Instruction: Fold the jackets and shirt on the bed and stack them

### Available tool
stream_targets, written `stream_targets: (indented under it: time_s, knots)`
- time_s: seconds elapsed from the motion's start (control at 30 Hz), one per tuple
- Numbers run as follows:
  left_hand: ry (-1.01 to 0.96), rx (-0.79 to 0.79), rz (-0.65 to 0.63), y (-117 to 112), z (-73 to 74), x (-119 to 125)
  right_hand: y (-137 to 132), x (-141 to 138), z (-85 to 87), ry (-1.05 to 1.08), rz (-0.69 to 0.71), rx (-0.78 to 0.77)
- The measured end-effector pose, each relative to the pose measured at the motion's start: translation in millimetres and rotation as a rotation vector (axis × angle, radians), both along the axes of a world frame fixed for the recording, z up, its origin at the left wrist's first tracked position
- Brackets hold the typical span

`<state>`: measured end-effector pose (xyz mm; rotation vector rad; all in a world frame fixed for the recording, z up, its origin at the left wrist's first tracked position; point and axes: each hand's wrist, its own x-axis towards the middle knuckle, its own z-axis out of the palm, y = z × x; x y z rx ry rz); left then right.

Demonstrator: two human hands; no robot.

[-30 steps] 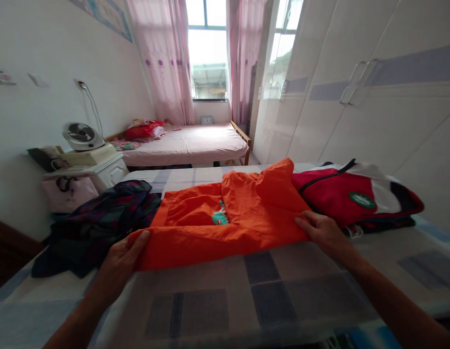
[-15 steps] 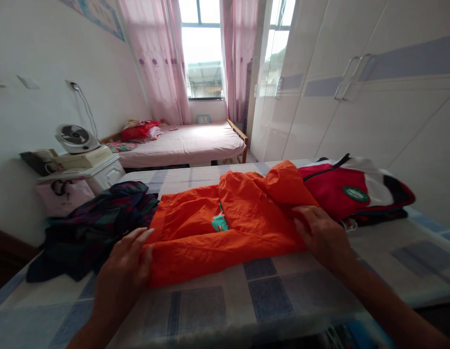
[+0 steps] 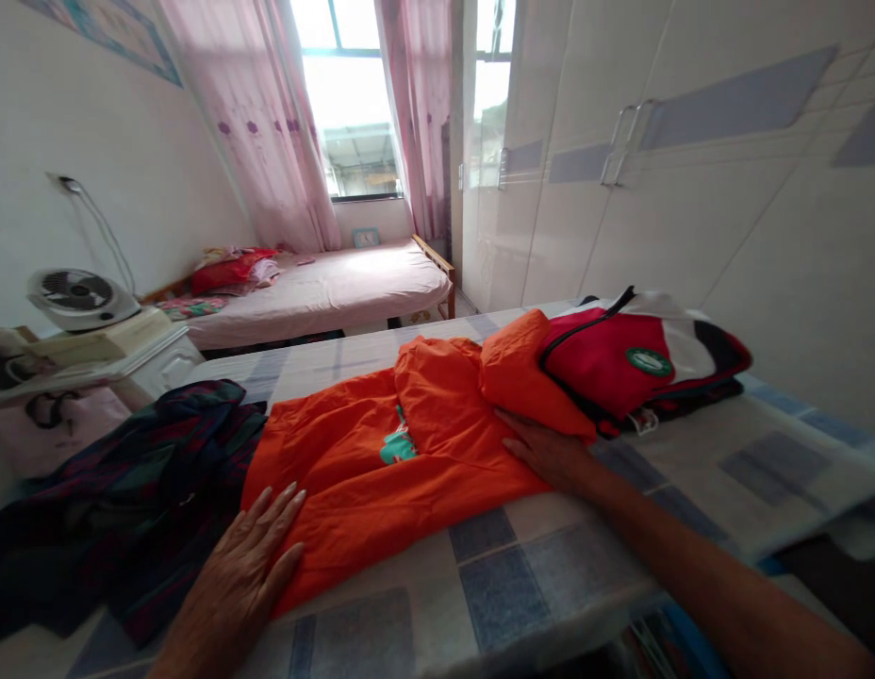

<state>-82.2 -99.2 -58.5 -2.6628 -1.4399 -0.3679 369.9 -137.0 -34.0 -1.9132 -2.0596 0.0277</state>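
An orange garment (image 3: 387,443) with a small teal print lies half folded on the checked bed cover (image 3: 494,575). My left hand (image 3: 243,571) rests flat on its near left corner, fingers stretched out. My right hand (image 3: 547,451) lies flat on the garment's right side, just below its bunched orange hood (image 3: 519,372), fingers extended. Neither hand holds anything.
A dark plaid garment (image 3: 126,481) is heaped left of the orange one. A folded red, white and black jacket (image 3: 642,354) lies to the right. A fan (image 3: 80,297) sits on a white nightstand at left. A second bed (image 3: 324,288) stands beyond, white wardrobes (image 3: 692,189) at right.
Both hands let go of the garment's near edge and now press flat on it. The near edge lies folded down on the bed. The view swung left.
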Motion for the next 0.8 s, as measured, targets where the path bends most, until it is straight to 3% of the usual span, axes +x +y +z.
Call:
stream_targets:
  time_s: [0.17,0.23,0.3,0.37,0.5,0.6,0.7,0.8]
  knots:
    - [-0.065,0.017,-0.065,7.5,-16.1,-9.6,-4.0,-5.1,2.0,-0.037,-0.005,-0.010]
    - [-0.074,0.011,-0.062,11.2,-15.9,-11.5,-4.1,-5.0,0.1,-0.050,-0.016,-0.018]
    - [-0.062,-0.019,-0.038,14.1,-6.3,-9.8,-4.3,-4.8,-0.5,-0.056,-0.023,-0.016]
    - [-0.072,-0.044,-0.012,16.0,13.5,-1.3,-4.7,-4.9,0.8,-0.048,-0.017,-0.003]
    - [-0.311,-0.073,0.052,25.3,68.6,44.4,-5.1,-4.3,4.2,-0.029,-0.023,0.045]
    - [-0.626,-0.277,0.032,45.9,100.5,95.7,-4.2,-2.6,2.8,-0.046,0.018,0.055]
    - [-0.965,-0.595,0.074,75.4,109.1,144.3,-2.6,-1.2,-1.0,-0.052,-0.001,0.029]
    - [-1.092,-0.757,0.070,104.4,98.1,183.1,-1.5,-0.6,-3.4,-0.049,-0.029,0.026]
